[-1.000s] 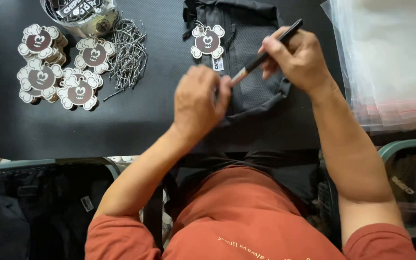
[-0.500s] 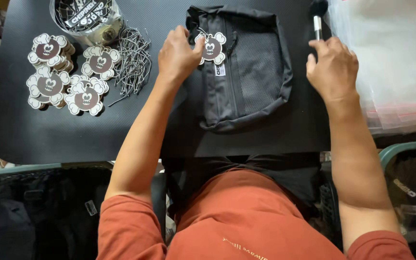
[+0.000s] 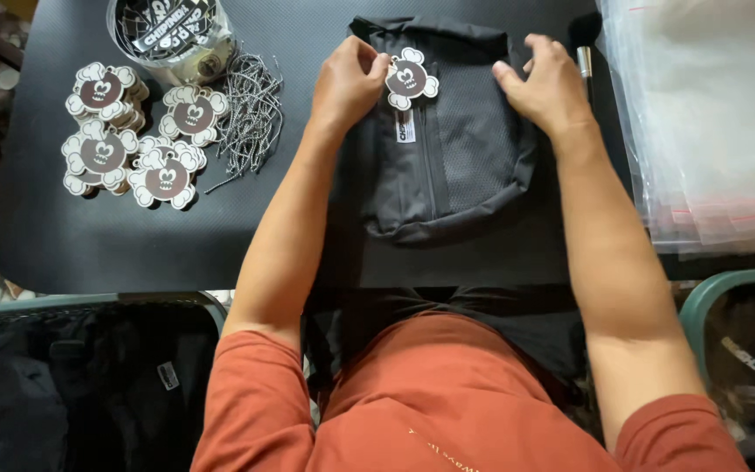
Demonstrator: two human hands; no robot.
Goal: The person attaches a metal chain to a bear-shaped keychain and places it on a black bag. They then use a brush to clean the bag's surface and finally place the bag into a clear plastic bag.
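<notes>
Black fabric pouch (image 3: 447, 149) flat at table (image 3: 89, 253) centre — left hand (image 3: 347, 83) pinching its flower-shaped hang tag (image 3: 411, 79), right hand (image 3: 548, 87) spread open on the top edge — seemingly soft, light, best gripped by its seams.

Soft, even daylight, sharp at the centre

The black table (image 3: 133, 236) shows only faint shadows under the forearms; right of it, the clear plastic bags (image 3: 709, 114) catch pale glare, and the dark bins below it look dim, perhaps slightly blurred.
</notes>
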